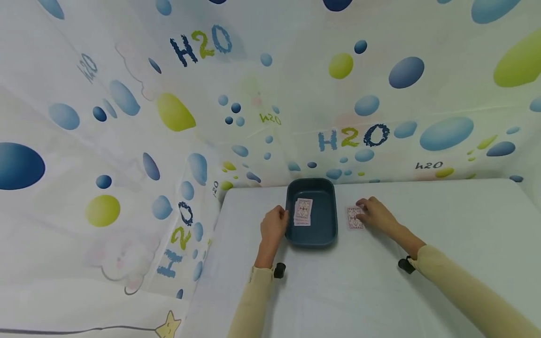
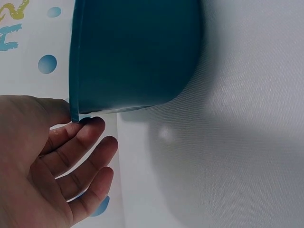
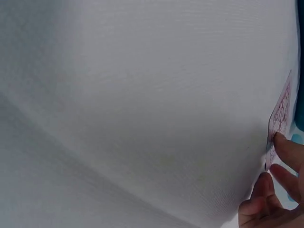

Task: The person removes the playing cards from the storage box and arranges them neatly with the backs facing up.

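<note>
Card, thin and rectangular, with a red-on-white patterned back (image 1: 353, 222): lies on the white cloth-covered table (image 1: 338, 291), just right of the dark teal, round-cornered tray (image 1: 324, 211); whether single or several, cannot tell.
Right hand, bare (image 1: 376, 215): thumb on the card's patterned side, other fingertips by its edge; narrow gap, but whether firmly pinched, cannot tell.
Step in hand: seemingly taking up the card while steadying the tray.
Next move: likely calls for a thumb-and-finger pinch at the edge, then a level lift off the cloth.
Left hand, bare (image 1: 274, 226): holds the tray's left rim between thumb and fingers.
Tray: open-topped, upright on the table.
Tray contents: small overlapping pile of like-patterned cards (image 1: 303, 211), patterned side up, near the left wall.
Backdrop: white sheet (image 1: 296, 94) with blue and green blobs and "H2O" lettering.
</note>
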A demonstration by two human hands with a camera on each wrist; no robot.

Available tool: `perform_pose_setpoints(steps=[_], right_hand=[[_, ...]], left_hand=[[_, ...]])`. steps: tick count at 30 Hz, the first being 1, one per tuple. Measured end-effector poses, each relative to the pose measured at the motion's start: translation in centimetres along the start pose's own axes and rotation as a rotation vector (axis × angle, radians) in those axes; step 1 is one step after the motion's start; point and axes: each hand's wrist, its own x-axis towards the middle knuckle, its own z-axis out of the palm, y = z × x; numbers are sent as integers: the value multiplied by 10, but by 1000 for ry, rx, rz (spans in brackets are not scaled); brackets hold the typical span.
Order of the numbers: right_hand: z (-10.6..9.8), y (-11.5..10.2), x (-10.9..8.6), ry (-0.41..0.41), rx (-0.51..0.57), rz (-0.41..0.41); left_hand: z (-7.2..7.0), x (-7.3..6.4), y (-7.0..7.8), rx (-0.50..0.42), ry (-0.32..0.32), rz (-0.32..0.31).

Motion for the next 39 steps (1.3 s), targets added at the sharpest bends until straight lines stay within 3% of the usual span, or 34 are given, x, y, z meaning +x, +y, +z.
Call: perform_pose_setpoints(steps=[5, 8, 11, 14, 18, 21, 25, 29, 34, 39], right_hand=[[-3, -11, 2, 6, -36, 40], [-10, -25, 9, 61, -51, 55], [-17, -52, 26, 114, -46, 38], [-16, -87, 48, 86, -50, -20], [2, -126, 81, -64, -133, -79], [19, -140, 101, -225, -227, -47], [37, -148, 114, -418, -330, 76], [55, -142, 117, -494, -398, 115], [54, -151, 116, -490, -396, 125], [55, -145, 119, -342, -365, 99]], left_hand=[[-1, 0, -2, -2, 9, -12], [0, 0, -2, -8, 8, -6], [-1, 2, -1, -14, 14, 1], [-2, 3, -1, -14, 18, -6], [-4, 3, -1, -15, 12, -21], [-5, 2, 1, -13, 2, -32], [-2, -2, 2, -10, -18, -36], [1, -6, 1, -11, -28, -38], [1, -6, 0, -15, -18, -25], [-1, -1, 0, -11, -9, -14]])
